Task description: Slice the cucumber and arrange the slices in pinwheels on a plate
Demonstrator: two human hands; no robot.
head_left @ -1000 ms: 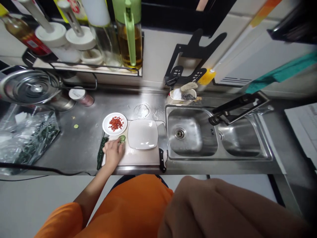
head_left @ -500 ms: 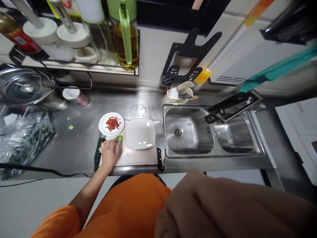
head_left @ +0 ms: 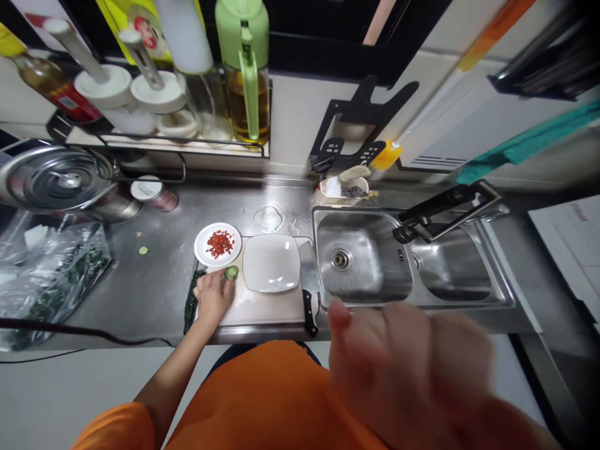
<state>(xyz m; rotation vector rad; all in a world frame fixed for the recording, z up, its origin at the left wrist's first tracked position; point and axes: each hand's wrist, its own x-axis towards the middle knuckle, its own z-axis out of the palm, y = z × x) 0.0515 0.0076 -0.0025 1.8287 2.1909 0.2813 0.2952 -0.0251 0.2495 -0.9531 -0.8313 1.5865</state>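
tabletop [head_left: 154,294] steel, sink at right | cutting board [head_left: 262,306] centre frame, white square plate [head_left: 270,264] on it | right hand [head_left: 412,369] blurred, lower right, grip unclear | left hand [head_left: 213,294] fingers steadying green cucumber piece [head_left: 231,272] at board's upper left | knife [head_left: 308,312] idle on board's right edge | step: positioning for slicing; likely needs the knife taken up

A steel sink [head_left: 365,262] sits right of a square white plate [head_left: 271,263].

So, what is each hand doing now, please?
Left hand: closed on the round green cucumber piece.
Right hand: blurred, open, holding nothing.
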